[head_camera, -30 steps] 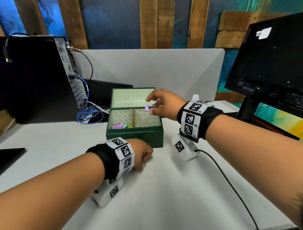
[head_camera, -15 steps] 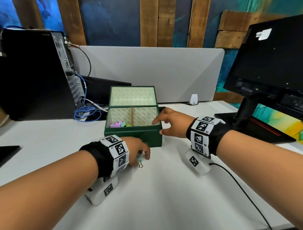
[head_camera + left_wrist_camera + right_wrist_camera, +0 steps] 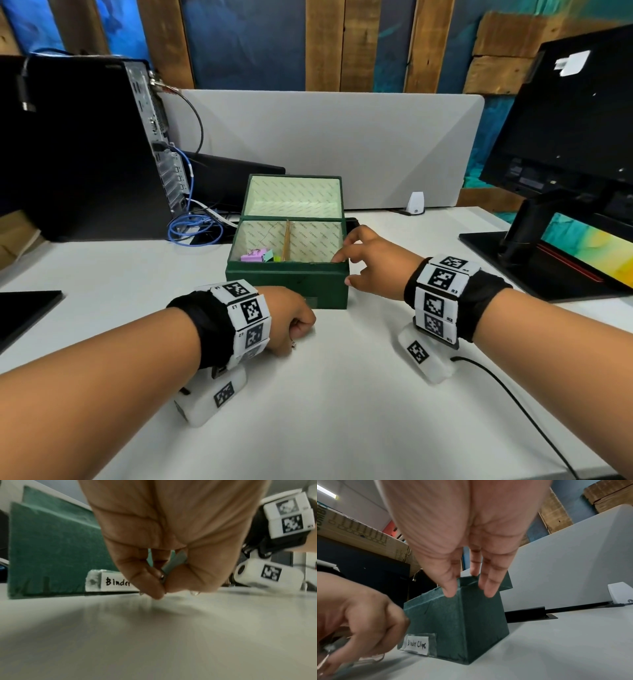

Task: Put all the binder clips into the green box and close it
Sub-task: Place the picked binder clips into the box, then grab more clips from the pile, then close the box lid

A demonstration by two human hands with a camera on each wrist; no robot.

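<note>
The green box [image 3: 287,282] stands open on the white table, its lid [image 3: 292,195] upright behind it. Several pink and green binder clips [image 3: 256,256] lie in its left compartment, beside a wooden divider. My left hand [image 3: 301,330] is curled low on the table just in front of the box. In the left wrist view its thumb and fingers pinch a pale green binder clip [image 3: 173,565]. My right hand [image 3: 342,270] is empty, and its straight fingers [image 3: 489,588] touch the box's front right corner. A label [image 3: 418,645] on the box front reads "Binder Clips".
A black computer tower [image 3: 85,147] and blue cables [image 3: 191,229] stand at the back left. A monitor [image 3: 565,120] on its stand is at the right, and a grey partition [image 3: 325,137] runs behind the box. A black cable [image 3: 513,394] trails from my right wrist.
My right hand has let go of a purple clip over the box and drawn back to the box's front right corner. My left hand has curled tighter around the clip on the table.
</note>
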